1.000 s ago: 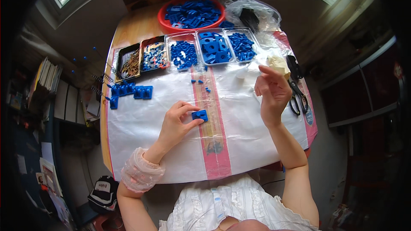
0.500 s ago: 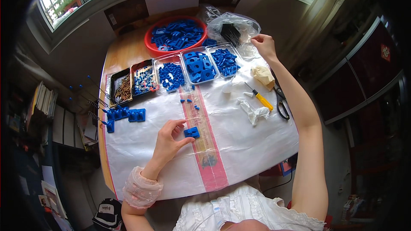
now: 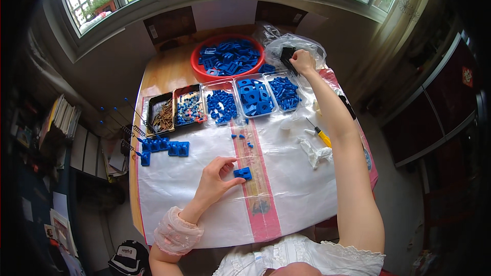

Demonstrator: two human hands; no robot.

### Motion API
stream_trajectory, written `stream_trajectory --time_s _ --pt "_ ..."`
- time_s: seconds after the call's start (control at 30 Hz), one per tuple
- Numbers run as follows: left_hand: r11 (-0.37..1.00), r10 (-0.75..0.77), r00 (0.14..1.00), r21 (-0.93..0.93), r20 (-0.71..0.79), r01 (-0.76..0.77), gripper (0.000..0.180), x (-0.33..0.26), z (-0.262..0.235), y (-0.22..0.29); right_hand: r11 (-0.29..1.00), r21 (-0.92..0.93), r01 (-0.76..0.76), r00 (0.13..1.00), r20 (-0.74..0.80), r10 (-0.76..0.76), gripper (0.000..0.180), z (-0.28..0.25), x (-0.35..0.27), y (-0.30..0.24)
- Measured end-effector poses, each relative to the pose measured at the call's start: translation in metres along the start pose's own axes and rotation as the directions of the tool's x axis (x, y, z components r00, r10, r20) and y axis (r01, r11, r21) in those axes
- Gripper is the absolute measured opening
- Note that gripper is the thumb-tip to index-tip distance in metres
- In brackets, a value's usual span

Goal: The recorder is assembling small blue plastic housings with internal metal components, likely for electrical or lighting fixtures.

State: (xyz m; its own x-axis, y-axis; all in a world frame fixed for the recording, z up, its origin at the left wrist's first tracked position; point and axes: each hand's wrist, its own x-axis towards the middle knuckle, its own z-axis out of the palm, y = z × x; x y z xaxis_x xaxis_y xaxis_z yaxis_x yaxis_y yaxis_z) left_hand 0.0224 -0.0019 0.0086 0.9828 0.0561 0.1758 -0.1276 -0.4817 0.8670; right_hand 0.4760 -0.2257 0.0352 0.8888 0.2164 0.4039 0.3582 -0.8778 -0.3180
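My left hand (image 3: 217,178) rests on the table with thumb and forefinger apart in a C shape. Its thumb tip touches the edge of a small blue plastic block (image 3: 243,174) with slots, which lies on the table. My right arm stretches to the far side, where my right hand (image 3: 303,61) is at the mouth of a clear plastic bag (image 3: 317,51). The fingers are pinched together against a bundle of thin black pieces (image 3: 287,57) in the bag; what lies between the fingertips is hidden.
A red basin (image 3: 197,69) holds blue parts. Before it stand trays: brown screws (image 3: 163,115), small hardware (image 3: 188,108), small blue pieces (image 3: 221,106), flat blue plates (image 3: 255,97) and blue pegs (image 3: 284,93). Blue assemblies with springs (image 3: 156,144) sit left; a yellow screwdriver (image 3: 322,136) and crumpled paper (image 3: 314,153) right.
My right hand has moved left from the bag's right edge to the black bundle, its fingers closing there. My left hand stays by the blue block. The whole view has shifted slightly.
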Motion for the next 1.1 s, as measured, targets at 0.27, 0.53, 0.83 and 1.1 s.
stream_trajectory --time_s 0.27,0.53,0.83,1.1 --pt "1.0 0.016 1.0 -0.026 0.0 -0.016 0.049 0.0 0.001 -0.003 0.986 -0.167 -0.028 0.997 0.065 0.04 0.017 0.003 0.021 -0.011" --pt "0.997 0.064 0.997 0.034 0.037 -0.065 0.032 0.0 0.003 -0.004 0.998 -0.066 -0.026 0.989 0.142 0.035 0.024 -0.039 0.035 0.01" --pt "0.999 0.034 0.999 0.037 -0.012 -0.033 0.028 -0.003 0.003 -0.005 0.864 0.418 -0.28 0.87 0.492 0.045 0.02 -0.143 -0.048 0.047" --pt "1.0 0.019 1.0 0.0 -0.006 -0.019 0.026 -0.005 0.002 -0.005 0.202 0.93 -0.306 0.934 0.334 -0.123 0.009 -0.217 -0.214 -0.011"
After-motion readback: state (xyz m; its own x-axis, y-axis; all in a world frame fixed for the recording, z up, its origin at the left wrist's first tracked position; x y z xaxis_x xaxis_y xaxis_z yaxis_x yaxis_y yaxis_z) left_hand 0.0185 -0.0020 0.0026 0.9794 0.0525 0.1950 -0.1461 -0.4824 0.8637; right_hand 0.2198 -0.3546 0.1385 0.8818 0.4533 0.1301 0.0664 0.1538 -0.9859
